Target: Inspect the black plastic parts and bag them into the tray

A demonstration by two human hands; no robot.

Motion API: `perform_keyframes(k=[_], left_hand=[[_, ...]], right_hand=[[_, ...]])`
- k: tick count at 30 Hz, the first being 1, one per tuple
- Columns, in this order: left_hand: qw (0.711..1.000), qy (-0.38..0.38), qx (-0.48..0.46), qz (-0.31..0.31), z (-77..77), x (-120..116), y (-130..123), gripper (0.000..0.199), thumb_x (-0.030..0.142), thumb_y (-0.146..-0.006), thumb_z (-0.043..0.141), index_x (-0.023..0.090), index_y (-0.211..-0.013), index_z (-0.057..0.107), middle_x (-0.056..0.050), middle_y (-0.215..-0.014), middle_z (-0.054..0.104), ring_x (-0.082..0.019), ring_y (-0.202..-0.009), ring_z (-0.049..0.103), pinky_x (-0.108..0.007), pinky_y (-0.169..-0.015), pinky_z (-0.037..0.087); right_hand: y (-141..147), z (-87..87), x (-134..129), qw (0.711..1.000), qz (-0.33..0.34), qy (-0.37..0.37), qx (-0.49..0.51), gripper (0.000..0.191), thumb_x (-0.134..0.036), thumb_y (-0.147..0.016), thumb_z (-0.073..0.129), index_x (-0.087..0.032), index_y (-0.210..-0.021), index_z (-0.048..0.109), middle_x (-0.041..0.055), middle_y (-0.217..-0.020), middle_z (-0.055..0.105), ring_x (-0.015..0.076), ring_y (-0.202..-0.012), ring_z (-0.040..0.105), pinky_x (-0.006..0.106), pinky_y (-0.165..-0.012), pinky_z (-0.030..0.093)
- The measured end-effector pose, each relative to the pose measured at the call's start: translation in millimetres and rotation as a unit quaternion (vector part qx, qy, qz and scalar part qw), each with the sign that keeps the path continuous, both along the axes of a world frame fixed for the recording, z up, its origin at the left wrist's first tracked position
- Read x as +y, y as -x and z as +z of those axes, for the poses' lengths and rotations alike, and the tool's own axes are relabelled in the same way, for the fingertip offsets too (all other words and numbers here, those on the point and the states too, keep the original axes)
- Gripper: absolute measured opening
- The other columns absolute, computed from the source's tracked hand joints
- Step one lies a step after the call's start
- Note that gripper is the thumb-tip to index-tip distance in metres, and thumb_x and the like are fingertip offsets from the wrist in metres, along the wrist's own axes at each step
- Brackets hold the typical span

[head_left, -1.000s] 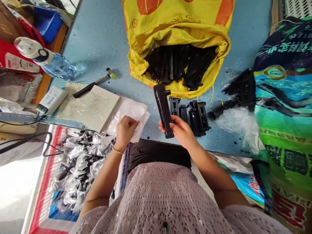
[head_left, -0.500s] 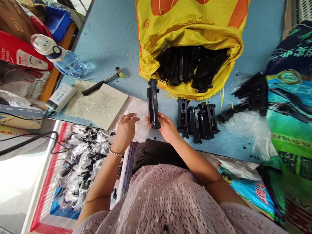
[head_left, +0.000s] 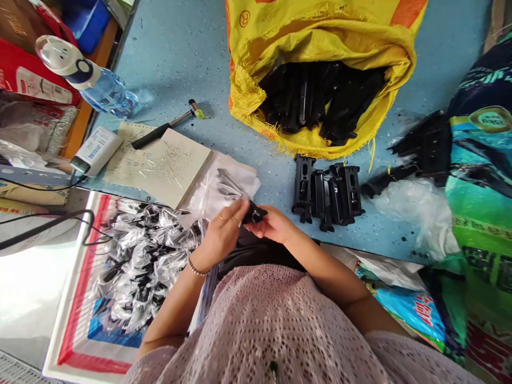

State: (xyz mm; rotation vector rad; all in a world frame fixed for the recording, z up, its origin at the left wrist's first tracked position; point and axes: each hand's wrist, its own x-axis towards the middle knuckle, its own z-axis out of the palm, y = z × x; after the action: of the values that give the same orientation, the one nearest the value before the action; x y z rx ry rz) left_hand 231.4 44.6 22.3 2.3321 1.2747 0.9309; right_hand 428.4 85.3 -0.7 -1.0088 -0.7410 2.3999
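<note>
**Part in both hands, near edge**

Left hand [head_left: 227, 228] and right hand [head_left: 274, 224] both grasping the part [head_left: 255, 214] at the tabletop [head_left: 176, 48]'s near edge. Sack [head_left: 328, 45]: mouth open toward near edge, black pieces [head_left: 306, 98] inside. Crate [head_left: 76, 298]: below near edge, left side, bagged pieces [head_left: 140, 261] heaped inside.

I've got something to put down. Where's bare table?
The widest bare patch of the blue table lies between the bottle, the hammer and the yellow sack. Another runs between that sack and the printed sack at right. The front edge is crowded with plastic bags and black parts.
</note>
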Motion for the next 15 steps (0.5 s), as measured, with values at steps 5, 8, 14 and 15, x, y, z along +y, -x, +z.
perform_keyframes(k=[5, 8, 14, 15], left_hand=[[0.995, 0.054, -0.033, -0.072, 27.2, -19.8, -13.2, 0.068, 0.013, -0.099, 0.056, 0.021, -0.163, 0.036, -0.017, -0.145, 0.06, -0.025, -0.135, 0.062, -0.04, -0.112, 0.059], [0.995, 0.087, -0.042, -0.013, 69.3, -45.7, 15.9, 0.055, 0.021, -0.095, 0.068, 0.03, -0.149, 0.057, -0.008, -0.126, 0.072, -0.022, -0.112, 0.074, -0.036, -0.099, 0.066], [0.908, 0.334, 0.105, 0.232, 52.2, -106.2, 164.1, 0.027, 0.057, -0.083, 0.067, 0.037, -0.096, 0.079, -0.002, -0.094, 0.081, -0.03, -0.075, 0.079, -0.041, -0.058, 0.067], [0.874, 0.382, 0.12, 0.276, 32.4, -113.1, 186.7, 0.034, 0.065, -0.074, 0.069, 0.032, -0.074, 0.076, -0.003, -0.068, 0.076, -0.029, -0.052, 0.072, -0.038, -0.04, 0.056]], right_hand=[[-4.7, 42.7, -11.4, 0.854, 0.077, -0.381, -0.347, 0.025, -0.032, -0.1, 0.053, -0.017, -0.113, 0.066, 0.0079, -0.086, 0.075, 0.0226, -0.08, 0.071, 0.034, -0.075, 0.053], [-14.5, 66.1, -17.4, 0.859, 0.197, -0.42, -0.215, 0.03, -0.033, -0.104, 0.051, -0.018, -0.124, 0.068, 0.008, -0.102, 0.078, 0.0206, -0.088, 0.073, 0.032, -0.078, 0.055], [-74.8, 82.2, 17.7, 0.786, 0.118, -0.516, -0.318, 0.032, -0.034, -0.107, 0.05, -0.023, -0.128, 0.071, 0.0055, -0.113, 0.079, 0.0186, -0.097, 0.075, 0.033, -0.089, 0.057], [-86.6, 83.2, 25.1, 0.736, 0.09, -0.541, -0.398, 0.031, -0.032, -0.107, 0.05, -0.022, -0.126, 0.072, 0.007, -0.116, 0.078, 0.0208, -0.1, 0.075, 0.036, -0.09, 0.057]])
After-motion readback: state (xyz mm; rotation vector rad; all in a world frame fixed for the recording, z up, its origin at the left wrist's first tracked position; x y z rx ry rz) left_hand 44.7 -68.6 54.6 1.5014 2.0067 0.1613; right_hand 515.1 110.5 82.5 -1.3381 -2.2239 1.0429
